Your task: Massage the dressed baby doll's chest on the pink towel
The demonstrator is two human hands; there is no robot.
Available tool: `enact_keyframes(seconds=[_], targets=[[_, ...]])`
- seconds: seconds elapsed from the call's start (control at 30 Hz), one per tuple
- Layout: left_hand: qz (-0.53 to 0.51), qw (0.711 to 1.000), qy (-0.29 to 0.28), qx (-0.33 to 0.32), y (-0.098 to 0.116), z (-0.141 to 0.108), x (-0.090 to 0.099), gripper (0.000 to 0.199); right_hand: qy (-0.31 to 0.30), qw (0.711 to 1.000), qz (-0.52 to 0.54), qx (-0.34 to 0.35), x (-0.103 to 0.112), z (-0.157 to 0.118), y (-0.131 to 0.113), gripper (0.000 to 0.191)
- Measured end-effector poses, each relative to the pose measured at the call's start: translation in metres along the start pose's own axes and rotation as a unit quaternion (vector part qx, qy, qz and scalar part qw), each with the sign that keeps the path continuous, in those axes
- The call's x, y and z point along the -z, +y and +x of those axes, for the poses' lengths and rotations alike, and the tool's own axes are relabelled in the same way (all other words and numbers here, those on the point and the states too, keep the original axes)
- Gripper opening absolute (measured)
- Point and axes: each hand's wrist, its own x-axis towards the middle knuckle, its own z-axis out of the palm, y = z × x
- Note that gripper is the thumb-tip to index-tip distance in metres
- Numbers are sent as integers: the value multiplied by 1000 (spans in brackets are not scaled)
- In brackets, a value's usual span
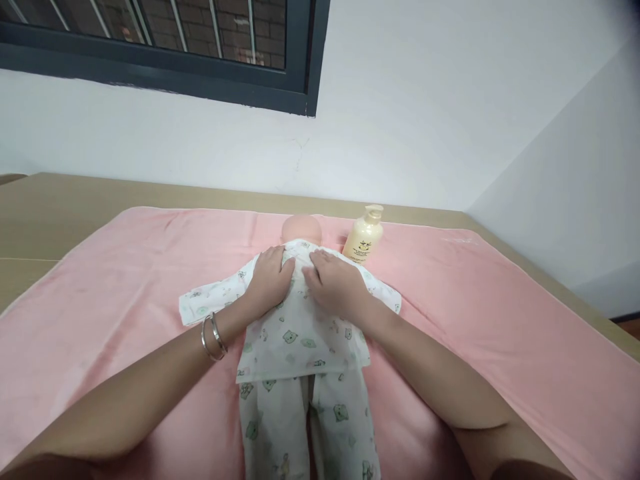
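A baby doll lies stretched out, dressed in a white top (pixel 305 340) and matching trousers (pixel 340 420), both printed with small green and grey animals. Its smooth bald head (pixel 301 230) points away from me, and no face shows. My left hand (pixel 271 277), with silver bangles on the wrist, rests flat on the doll's upper body at the left shoulder side. On the other side lies my right hand (pixel 336 281), palm down, its fingers pointing toward the neck. Neither hand grips anything that I can see. The doll's hands are hidden in the sleeves.
A pink blanket (pixel 465 300) spreads under the doll over a wooden tabletop (pixel 65 200). Just right of the doll's head is a pale yellow pump bottle (pixel 364 235). Behind rise a white wall (pixel 400 120) and a dark-framed window (pixel 300 87) with bars.
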Motion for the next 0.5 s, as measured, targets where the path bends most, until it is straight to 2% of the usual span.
enact_keyframes(seconds=[0.13,0.33,0.4,0.5], targets=[[28,999,16,-23,2,-6,-4,44,-3,999,18,-31,-11,17,14,64],[43,999,16,-30,3,-6,-2,42,8,999,30,-20,-14,19,18,63],[68,997,13,-39,8,-14,-4,46,0,998,58,-4,-8,21,23,59],[116,988,23,-100,15,-31,-8,52,-36,991,126,32,3,22,25,43]])
